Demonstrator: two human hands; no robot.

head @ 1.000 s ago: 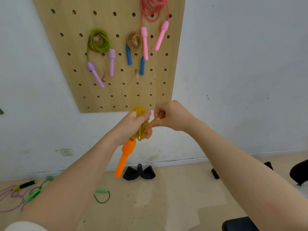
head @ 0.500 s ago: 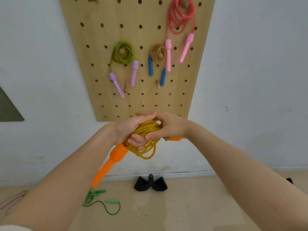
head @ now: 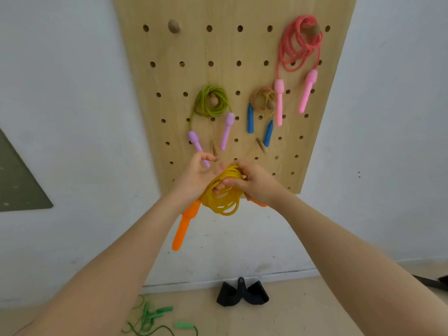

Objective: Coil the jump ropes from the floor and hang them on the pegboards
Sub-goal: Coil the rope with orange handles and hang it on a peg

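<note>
While the yellow coil (head: 224, 194) hung just below the bottom edge of the pegboard (head: 232, 57), I noted the scene from left to right with that board as reference. Below the board and to its left, a green rope (head: 155, 318) lay uncoiled on the floor, not yet dealt with. My left hand (head: 196, 177) was at the board's lower edge with its fingers loose and spread, the palm against the left side of the coil rather than gripping it; one orange handle (head: 184, 224) dangled beneath that wrist. My right hand (head: 254, 183) had the top of the coil pinched between thumb and curled fingers, and the second orange handle (head: 259, 202) showed only as a tip under it. Directly above my hands two bare pegs (head: 262, 146) stuck out of the board's lower rows, under the green-and-purple rope (head: 212, 103) and the blue-handled rope (head: 263, 103); the red rope (head: 299, 42) occupied the board's upper right. In my judgement the loops needed to be held bunched at one point, opened wide enough to pass a free peg, and seated fully back against the board, so that both handles hung down and nothing slid off.
</note>
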